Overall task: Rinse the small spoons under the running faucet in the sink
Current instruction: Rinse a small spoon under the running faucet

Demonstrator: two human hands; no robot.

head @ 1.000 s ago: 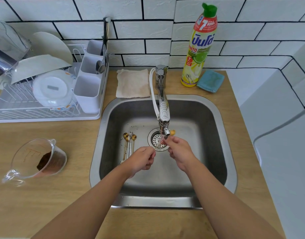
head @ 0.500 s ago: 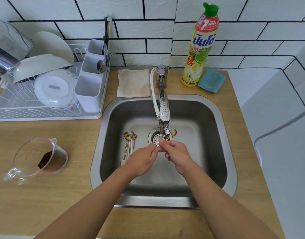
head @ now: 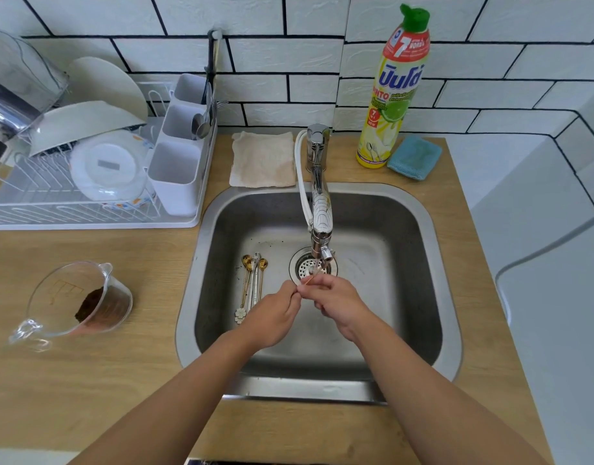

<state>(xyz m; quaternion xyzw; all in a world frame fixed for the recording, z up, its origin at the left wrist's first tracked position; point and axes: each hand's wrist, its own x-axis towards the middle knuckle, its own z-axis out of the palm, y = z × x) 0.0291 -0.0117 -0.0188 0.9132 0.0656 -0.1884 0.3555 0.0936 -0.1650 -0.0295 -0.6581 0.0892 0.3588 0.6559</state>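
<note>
Both hands meet under the chrome faucet (head: pixel 320 209) in the steel sink (head: pixel 433 263), just in front of the drain (head: pixel 305 266). My left hand (head: pixel 272 317) and my right hand (head: pixel 335 302) pinch a thin gold small spoon (head: pixel 311 279) between their fingertips; only a short piece of its handle shows. A thin stream of water falls from the spout onto it. Several more small spoons (head: pixel 253 280), gold and silver, lie side by side on the sink floor left of the drain, one with a flower-shaped end.
A white dish rack (head: pixel 87 196) with plates and a cutlery caddy stands left of the sink. A glass measuring cup (head: pixel 77 303) with brown residue lies on the wooden counter. Behind the sink are a beige cloth (head: pixel 263 159), a dish soap bottle (head: pixel 394 85) and a blue sponge (head: pixel 414 157).
My left hand has come up to meet the right one at the spoon. The spoon's bowl, seen right of the spout earlier, is now out of sight.
</note>
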